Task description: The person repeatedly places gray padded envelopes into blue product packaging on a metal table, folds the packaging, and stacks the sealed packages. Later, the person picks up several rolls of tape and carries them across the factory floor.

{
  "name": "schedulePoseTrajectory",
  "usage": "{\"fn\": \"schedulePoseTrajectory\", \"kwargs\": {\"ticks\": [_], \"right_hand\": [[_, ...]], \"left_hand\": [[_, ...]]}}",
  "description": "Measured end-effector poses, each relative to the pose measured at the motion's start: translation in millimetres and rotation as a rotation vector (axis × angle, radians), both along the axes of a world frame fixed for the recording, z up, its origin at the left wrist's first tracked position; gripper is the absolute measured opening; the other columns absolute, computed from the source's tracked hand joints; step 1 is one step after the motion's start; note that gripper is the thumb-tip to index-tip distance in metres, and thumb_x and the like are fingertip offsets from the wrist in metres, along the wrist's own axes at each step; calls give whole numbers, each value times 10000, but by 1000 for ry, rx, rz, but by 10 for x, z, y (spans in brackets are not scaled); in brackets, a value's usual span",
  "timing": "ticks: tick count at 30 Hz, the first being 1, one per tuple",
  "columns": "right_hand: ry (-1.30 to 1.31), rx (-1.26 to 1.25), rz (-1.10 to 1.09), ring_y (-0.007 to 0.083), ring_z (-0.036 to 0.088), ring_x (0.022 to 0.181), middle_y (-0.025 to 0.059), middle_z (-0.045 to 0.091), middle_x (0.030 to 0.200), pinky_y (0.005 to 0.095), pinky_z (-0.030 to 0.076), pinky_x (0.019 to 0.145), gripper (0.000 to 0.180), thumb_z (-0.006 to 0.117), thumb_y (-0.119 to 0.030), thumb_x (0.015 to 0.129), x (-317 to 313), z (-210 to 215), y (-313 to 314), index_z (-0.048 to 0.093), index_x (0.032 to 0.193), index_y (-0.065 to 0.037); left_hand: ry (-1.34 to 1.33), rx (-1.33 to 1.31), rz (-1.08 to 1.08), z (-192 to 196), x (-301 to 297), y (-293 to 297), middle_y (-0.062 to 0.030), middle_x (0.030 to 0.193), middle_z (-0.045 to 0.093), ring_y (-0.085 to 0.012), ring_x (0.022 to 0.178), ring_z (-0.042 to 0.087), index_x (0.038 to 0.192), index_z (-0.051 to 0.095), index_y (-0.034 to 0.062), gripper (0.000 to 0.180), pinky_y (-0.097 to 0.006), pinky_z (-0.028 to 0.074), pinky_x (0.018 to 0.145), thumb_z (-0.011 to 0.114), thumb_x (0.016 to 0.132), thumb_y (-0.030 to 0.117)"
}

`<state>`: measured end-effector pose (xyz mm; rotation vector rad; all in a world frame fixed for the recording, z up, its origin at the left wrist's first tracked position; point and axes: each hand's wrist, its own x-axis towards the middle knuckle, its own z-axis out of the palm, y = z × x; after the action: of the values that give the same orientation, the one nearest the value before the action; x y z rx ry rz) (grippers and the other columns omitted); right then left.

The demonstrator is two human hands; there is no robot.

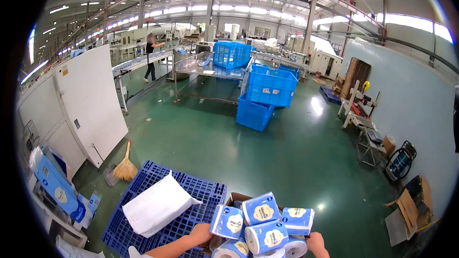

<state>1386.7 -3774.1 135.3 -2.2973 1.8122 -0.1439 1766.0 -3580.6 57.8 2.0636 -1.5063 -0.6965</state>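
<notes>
Head view: at the near edge a heap of wrapped tissue-roll packs (263,229), blue and white, rides in an open cardboard box (237,197) carried between both hands. The left hand (200,234) presses against the box's left side just under the nearest pack; the right hand (315,242) grips the right side beneath the pile. The fingers of both are mostly hidden behind the load, so I cannot tell how far they are spread. The packs look light and soft (slick film wrap, likely to slide), and they stand above the rim, so a hold low on the box walls seems safest. Just left lies a white sack (155,205) on a blue pallet (201,191), with a broom (125,167) beyond on the green floor (287,162).
</notes>
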Motion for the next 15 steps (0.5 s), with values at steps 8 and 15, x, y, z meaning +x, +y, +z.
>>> {"fn": "schedulePoseTrajectory", "kwargs": {"ticks": [8, 15], "right_hand": [[56, 158, 98, 360, 565, 737, 203, 584, 753, 405, 451, 667, 209, 533, -201, 679, 1509, 121, -2387, 625, 746, -26], [61, 120, 159, 366, 562, 739, 206, 582, 762, 401, 453, 672, 220, 533, -211, 672, 3044, -269, -4545, 622, 740, -22]], "left_hand": [[-17, 44, 150, -155, 1217, -1900, -187, 769, 591, -363, 737, 559, 757, 611, 54, 267, -430, 438, 635, 427, 740, 247], [-43, 81, 224, -255, 2650, -3868, -194, 776, 590, -367, 748, 561, 774, 619, 55, 267, -446, 441, 643, 459, 720, 263]]}}
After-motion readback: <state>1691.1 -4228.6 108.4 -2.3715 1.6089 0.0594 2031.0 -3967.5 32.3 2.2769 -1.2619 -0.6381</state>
